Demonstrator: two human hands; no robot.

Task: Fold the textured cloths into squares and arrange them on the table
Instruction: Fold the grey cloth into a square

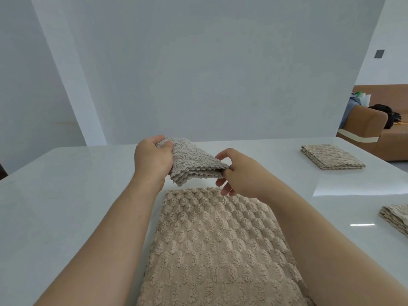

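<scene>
Beige and bumpy, a folded textured cloth (194, 164) hangs in the air above the glossy white table (66, 195), held between the person's two hands. Their left hand (153, 159) grips its far corner with curled fingers, while the right hand (239, 173) pinches the near right corner between thumb and fingertips, its other fingers loosely spread. Just below them a larger beige textured cloth (216, 246) lies flat on the table between the forearms. Well to the right sit a folded beige square (331, 156) and, at the frame's edge, another folded cloth (395, 217). A brown sofa (375, 129) stands beyond.
</scene>
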